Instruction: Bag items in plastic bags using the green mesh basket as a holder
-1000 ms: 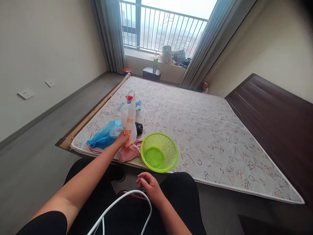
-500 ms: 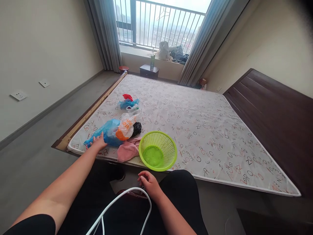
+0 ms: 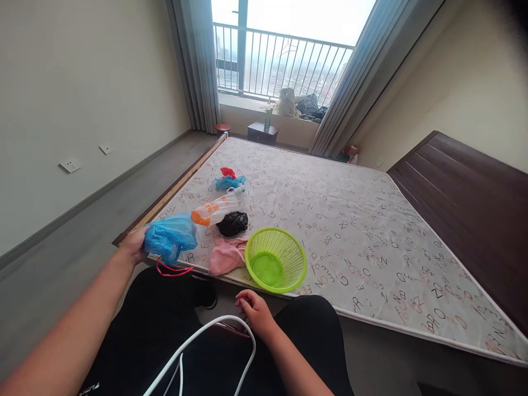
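My left hand (image 3: 136, 242) grips the left end of a crumpled blue plastic bag (image 3: 171, 236), lifted at the near left corner of the mattress (image 3: 330, 220). A red drawstring (image 3: 175, 273) dangles below this bag. My right hand (image 3: 253, 311) rests by my lap with loosely bent fingers and nothing visible in it. Just beyond it, a green plastic basket (image 3: 275, 286) sits at the mattress edge. Beside the basket lie a pink cloth (image 3: 226, 257) and a black plastic bag (image 3: 233, 224). Partly over the black bag is a white and orange plastic bag (image 3: 216, 209).
Farther along the mattress lie a small blue bag (image 3: 225, 183) and a red bag (image 3: 227, 172). A white cable (image 3: 202, 327) loops in front of my lap. The dark headboard (image 3: 462, 181) stands at the right. Past the bed are a nightstand (image 3: 263, 132) and a stool (image 3: 223, 127).
My left hand has taken hold of the blue bag and pulled it left and toward me, away from the other bags. The black bag shows more fully. My right hand stays by my lap.
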`<action>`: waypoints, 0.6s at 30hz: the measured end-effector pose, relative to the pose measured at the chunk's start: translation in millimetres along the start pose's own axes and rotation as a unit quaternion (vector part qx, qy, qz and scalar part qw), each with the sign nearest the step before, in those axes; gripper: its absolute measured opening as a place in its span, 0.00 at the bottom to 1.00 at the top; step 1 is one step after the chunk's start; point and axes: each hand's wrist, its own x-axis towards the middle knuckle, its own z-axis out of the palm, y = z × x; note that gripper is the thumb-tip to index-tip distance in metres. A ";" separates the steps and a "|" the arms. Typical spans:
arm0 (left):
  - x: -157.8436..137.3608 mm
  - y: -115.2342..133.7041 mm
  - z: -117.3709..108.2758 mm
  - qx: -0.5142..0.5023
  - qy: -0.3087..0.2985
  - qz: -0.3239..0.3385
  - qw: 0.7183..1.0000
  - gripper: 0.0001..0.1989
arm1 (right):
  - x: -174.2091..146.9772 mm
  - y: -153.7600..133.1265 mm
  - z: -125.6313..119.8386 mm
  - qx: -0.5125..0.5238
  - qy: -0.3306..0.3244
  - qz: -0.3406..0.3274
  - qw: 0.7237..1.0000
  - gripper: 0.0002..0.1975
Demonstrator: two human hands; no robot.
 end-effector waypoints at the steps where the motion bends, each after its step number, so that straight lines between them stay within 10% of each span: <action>1: -13.7 9.6 -5.6 -0.051 -0.038 -0.016 0.998 0.14 | 1.6 -7.8 3.4 -0.010 -0.008 -0.007 1.000 0.12; 4: -58.8 39.6 -10.8 -0.262 -0.129 -0.131 0.947 0.14 | 8.9 -45.6 17.4 -0.030 -0.037 -0.046 0.998 0.10; 10: -132.6 72.2 24.8 -0.319 -0.198 -0.143 0.915 0.17 | 25.4 -150.9 56.1 0.009 -0.056 -0.159 0.986 0.15; 13: -155.5 80.0 43.0 -0.346 -0.234 -0.107 0.902 0.16 | 32.9 -175.9 68.5 0.000 -0.028 -0.159 0.987 0.30; 18: -181.8 81.3 47.1 -0.272 -0.181 0.042 0.944 0.29 | 38.8 -176.7 58.4 0.068 0.077 -0.121 0.987 0.14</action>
